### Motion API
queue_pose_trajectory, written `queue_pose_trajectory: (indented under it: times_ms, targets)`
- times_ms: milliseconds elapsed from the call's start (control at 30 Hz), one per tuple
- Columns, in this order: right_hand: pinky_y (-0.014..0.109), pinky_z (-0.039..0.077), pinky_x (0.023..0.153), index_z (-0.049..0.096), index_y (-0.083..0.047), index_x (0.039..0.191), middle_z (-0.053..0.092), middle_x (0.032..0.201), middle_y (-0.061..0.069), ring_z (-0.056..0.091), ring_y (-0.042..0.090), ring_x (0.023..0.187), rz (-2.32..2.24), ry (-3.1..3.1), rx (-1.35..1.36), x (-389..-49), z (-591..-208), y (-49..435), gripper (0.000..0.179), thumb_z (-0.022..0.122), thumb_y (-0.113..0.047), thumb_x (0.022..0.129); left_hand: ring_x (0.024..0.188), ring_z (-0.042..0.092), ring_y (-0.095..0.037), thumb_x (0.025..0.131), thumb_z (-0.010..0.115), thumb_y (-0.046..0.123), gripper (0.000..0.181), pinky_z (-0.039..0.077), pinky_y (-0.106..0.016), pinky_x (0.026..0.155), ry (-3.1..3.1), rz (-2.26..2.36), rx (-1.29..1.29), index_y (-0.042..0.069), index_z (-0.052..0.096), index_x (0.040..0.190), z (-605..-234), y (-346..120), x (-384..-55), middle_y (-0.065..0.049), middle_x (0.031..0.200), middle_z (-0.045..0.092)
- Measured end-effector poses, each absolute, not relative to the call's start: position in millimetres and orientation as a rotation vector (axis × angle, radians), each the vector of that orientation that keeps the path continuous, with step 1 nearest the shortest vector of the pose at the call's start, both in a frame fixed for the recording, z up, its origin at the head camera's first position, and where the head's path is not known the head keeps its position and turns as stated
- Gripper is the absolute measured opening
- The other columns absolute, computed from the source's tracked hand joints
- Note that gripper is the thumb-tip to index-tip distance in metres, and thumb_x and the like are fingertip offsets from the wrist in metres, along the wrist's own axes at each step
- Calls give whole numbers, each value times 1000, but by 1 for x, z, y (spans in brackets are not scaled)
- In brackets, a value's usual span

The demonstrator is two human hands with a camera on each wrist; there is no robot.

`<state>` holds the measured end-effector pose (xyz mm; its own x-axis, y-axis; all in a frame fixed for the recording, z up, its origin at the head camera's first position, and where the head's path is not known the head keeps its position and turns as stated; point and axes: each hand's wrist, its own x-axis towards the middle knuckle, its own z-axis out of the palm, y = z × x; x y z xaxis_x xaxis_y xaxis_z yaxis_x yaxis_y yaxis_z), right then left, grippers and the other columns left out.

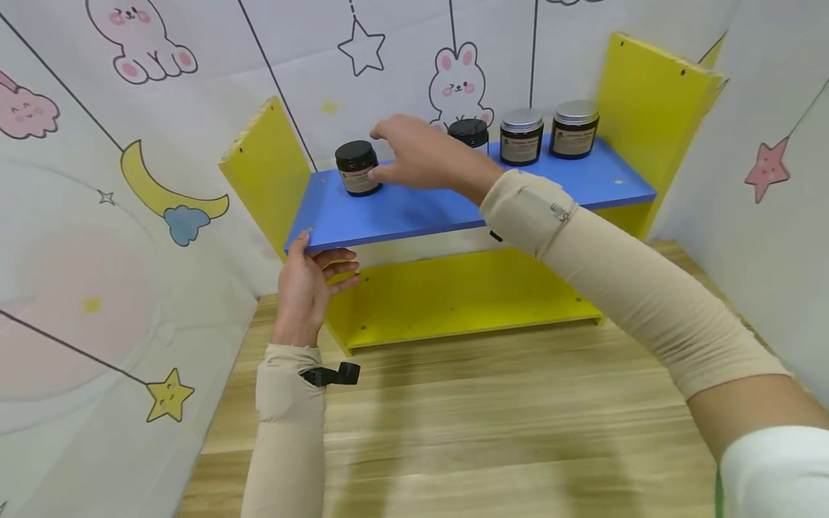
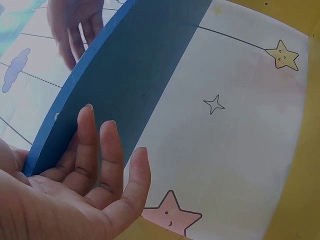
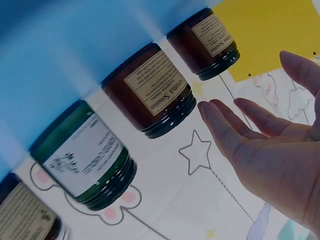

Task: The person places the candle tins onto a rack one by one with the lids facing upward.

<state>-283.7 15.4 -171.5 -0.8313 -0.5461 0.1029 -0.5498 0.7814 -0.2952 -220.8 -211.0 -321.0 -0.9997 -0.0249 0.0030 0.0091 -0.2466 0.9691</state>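
A blue shelf board [image 1: 414,208] runs across a yellow frame. My left hand [image 1: 307,288] holds its front left corner, thumb on top and fingers beneath; in the left wrist view three fingers of that hand [image 2: 95,185] stand off the board's underside. Above the board, my right hand [image 1: 421,155] has its fingers spread and holds nothing. It overlaps the edge of a brown candle jar [image 1: 358,169] with a black lid. In the right wrist view its fingertips are near the lid of a second brown candle jar [image 3: 150,90], which the hand hides in the head view.
A green candle jar [image 3: 82,155] and two silver-lidded candle jars, one in the middle [image 1: 521,137] and one to the right [image 1: 574,129], stand farther along the board. Yellow side panels rise at the left [image 1: 268,173] and right [image 1: 654,115]. A yellow lower board [image 1: 453,295] lies near the wood-patterned floor [image 1: 486,410].
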Motion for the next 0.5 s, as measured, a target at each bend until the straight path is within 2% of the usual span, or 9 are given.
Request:
queue_pose_trajectory:
  times_ms: [167,300,500]
  targets:
    - [38,28,121,29,-10,160,35,162,5,35,20,148,679,-2881,917,-256,-184,45,73,56,-46,102,85,66,-23,109,29,50,63,55,-47,91,-1898,-2469,20,11,23,158,-321,-213,-219,-2,88,72]
    - [40,34,118,34,-10,157,41,158,6,40,20,144,849,-2777,931,-230,-199,68,71,59,-45,101,85,66,-22,109,29,51,64,54,-48,95,-1904,-2463,24,11,23,158,-321,-212,-219,-1,87,72]
    - [41,42,113,39,-11,155,43,157,3,44,20,142,1065,-2655,927,-190,-229,99,66,62,-41,101,86,65,-22,108,31,52,66,55,-45,90,-1915,-2454,33,12,22,160,-321,-207,-221,-1,88,72]
